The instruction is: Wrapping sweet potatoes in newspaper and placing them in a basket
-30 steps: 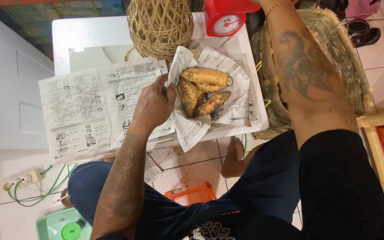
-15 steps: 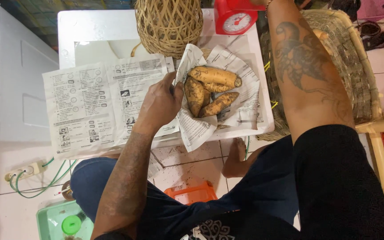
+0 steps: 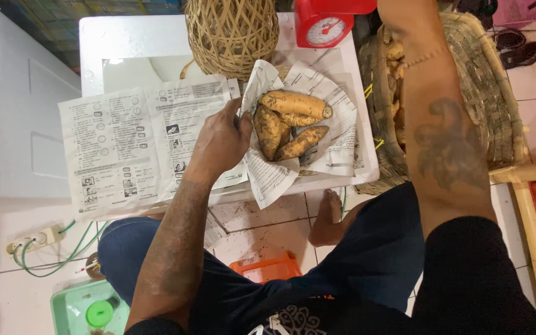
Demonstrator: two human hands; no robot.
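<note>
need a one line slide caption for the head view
Left hand grips the edge of a newspaper sheet cradling sweet potatoes on a white table, right arm reaching toward a woven basket.

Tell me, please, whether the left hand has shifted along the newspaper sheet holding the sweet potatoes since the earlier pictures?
No. The left hand stays at the left edge of the newspaper sheet, beside the sweet potatoes, just below the woven basket.

White foam box lid (image 3: pixel 125 37) as tabletop. On it: flat printed newspaper sheets (image 3: pixel 125 136), a woven rattan basket (image 3: pixel 231 31), a red dial scale (image 3: pixel 324 25), a newspaper-lined pile of brown sweet potatoes (image 3: pixel 293 121).
</note>
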